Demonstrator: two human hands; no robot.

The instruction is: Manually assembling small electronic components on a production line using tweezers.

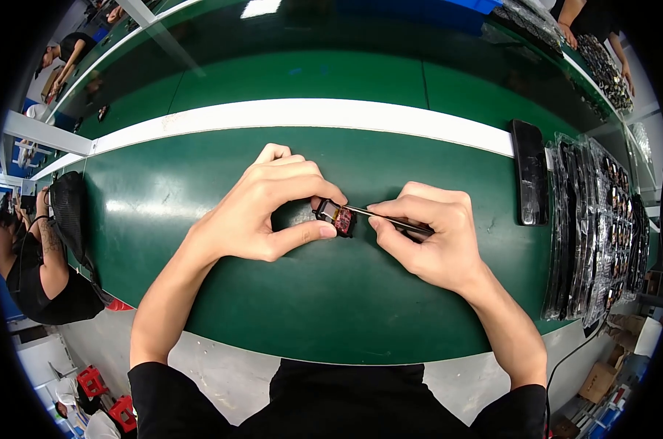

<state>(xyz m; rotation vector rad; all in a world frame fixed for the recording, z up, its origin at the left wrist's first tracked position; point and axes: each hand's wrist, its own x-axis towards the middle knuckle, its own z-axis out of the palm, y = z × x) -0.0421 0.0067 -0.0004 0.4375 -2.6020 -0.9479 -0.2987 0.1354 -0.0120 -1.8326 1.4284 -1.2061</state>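
Between the thumb and forefinger of my left hand is a small black watch-like case. Its inside faces up, showing a silvery block and a red circuit board. My right hand pinches a slim dark tool, likely tweezers, whose thin metal tip reaches the case from the right. I cannot make out whether the tip touches the board. Both hands are over the middle of the green tabletop.
On the right lies a black phone, beside stacked clear plastic trays full of small parts. A white rail crosses the table's far side. At the left edge sit a black bag and a person. Red stools stand on the floor.
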